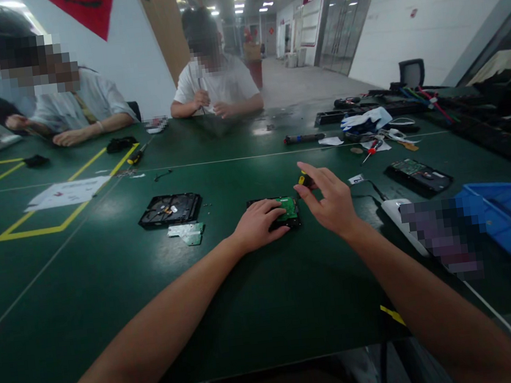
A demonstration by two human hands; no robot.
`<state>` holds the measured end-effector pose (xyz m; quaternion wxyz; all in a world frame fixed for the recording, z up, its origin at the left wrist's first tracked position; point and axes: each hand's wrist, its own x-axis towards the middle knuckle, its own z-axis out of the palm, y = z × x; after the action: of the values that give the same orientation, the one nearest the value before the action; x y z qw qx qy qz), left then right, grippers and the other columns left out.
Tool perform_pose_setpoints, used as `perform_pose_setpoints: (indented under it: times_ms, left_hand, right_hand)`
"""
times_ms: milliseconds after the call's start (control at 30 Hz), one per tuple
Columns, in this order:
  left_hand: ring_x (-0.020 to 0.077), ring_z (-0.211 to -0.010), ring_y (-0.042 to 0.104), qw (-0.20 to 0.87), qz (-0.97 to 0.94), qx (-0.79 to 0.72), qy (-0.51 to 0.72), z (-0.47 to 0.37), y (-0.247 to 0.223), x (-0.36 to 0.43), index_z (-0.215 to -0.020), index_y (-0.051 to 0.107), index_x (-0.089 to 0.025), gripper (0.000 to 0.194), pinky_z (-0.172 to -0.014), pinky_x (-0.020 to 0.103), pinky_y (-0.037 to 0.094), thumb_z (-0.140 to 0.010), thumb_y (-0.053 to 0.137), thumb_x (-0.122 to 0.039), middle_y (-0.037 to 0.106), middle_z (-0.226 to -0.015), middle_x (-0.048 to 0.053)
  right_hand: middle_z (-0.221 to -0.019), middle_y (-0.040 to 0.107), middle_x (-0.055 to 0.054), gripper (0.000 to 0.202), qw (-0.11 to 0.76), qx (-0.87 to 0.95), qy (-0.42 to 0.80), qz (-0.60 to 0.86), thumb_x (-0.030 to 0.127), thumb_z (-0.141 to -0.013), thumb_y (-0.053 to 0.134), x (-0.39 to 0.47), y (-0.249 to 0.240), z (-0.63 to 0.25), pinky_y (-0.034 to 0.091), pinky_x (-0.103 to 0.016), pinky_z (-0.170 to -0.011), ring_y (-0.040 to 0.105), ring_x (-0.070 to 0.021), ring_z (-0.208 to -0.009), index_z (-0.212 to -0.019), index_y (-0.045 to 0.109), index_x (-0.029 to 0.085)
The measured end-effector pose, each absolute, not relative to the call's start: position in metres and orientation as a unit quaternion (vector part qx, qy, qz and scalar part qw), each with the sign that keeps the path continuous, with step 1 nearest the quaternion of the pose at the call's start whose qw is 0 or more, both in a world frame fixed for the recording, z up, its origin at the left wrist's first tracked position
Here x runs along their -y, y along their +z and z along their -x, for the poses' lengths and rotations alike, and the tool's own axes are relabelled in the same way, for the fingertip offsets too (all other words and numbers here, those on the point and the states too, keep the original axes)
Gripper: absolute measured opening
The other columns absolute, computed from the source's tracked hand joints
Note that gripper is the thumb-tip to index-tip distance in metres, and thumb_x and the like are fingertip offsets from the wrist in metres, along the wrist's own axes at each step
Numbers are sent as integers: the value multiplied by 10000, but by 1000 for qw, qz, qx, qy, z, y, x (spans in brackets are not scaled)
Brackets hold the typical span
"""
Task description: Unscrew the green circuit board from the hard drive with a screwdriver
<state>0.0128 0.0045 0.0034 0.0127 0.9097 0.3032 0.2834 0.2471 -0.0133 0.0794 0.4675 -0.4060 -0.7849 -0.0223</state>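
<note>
Bare forearms point(171, 302) reach over green surface point(251, 315), left hand point(259, 225) spread, ungripping, on hard drive point(290, 208), right hand point(329, 203) pinching yellow-and-black tool point(303, 179) near its far right corner; step judged: steadying drive for tool work, next move calling for careful alignment.

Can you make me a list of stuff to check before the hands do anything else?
1. Drive lies flat on the table: ok.
2. Left hand is on the drive: ok, its fingers lie across the top.
3. Green board on the drive is all in sight: not ok, the left hand covers part of it.
4. Right hand has the tool: ok, a yellow and black part shows at its fingers.
5. Tool's tip is in the right spot: cannot tell, the tip can't be made out.
6. Small bits are put away: not ok, they lie loose beside the other drive.
</note>
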Motion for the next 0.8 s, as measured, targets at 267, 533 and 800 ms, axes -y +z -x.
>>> perform_pose_setpoints:
  times_ms: [267,533,800]
  left_hand:
    - [322,-1296,602,7,-911,-303,279,-12,4,-5,-1269,666,-211,423,-1094,537,507,-964,657,-504,653,-1356,121]
    - [321,-1290,604,6,-912,-306,274,-13,4,-5,-1261,668,-213,416,-1089,541,510,-963,659,-504,653,-1348,122]
    - [322,-1299,601,14,-911,-304,277,-13,4,-5,-1277,662,-217,424,-1093,546,505,-955,674,-492,653,-1350,123]
  right_hand:
    - [-1274,723,-83,539,458,788,2,411,294,-1016,544,11,77,-248,608,-462,-966,719,-249,-1025,-1550,471,303]
    - [-1269,707,-101,464,475,775,-21,416,347,-1016,580,7,71,-244,620,-468,-901,705,-253,-990,-1474,532,293]
    - [-1131,668,-81,383,495,763,-11,415,396,-987,655,13,81,-243,623,-430,-846,680,-215,-870,-1356,620,302]
